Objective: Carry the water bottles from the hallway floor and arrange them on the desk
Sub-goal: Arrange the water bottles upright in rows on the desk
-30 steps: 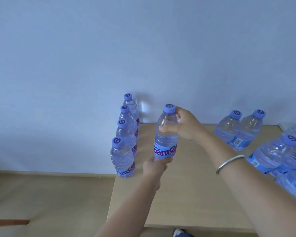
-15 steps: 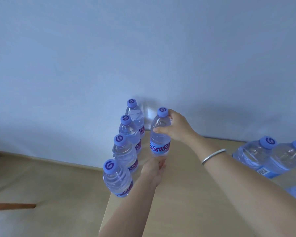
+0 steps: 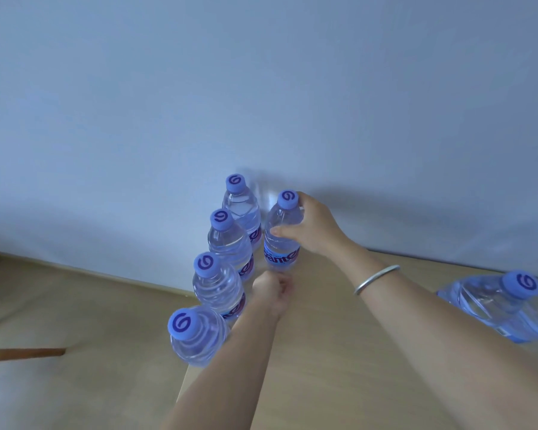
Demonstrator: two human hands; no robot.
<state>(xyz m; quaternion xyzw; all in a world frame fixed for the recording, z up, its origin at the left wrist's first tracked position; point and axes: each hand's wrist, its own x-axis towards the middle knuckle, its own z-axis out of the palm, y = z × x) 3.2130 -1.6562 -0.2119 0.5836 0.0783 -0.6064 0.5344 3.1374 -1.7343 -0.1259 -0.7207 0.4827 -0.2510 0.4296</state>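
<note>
Right hand (image 3: pixel 316 229) grips the upper body of an upright water bottle (image 3: pixel 281 234) at the desk's (image 3: pixel 339 352) far edge, against the wall (image 3: pixel 261 88). Left hand (image 3: pixel 271 293), at the bottle's 6 o'clock, touches its base; finger curl cannot be told. Four bottles (image 3: pixel 221 283) stand in a row at its 9 o'clock.

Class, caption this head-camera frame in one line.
Right hand grips an upright water bottle beside a row of four bottles on the desk.
</note>
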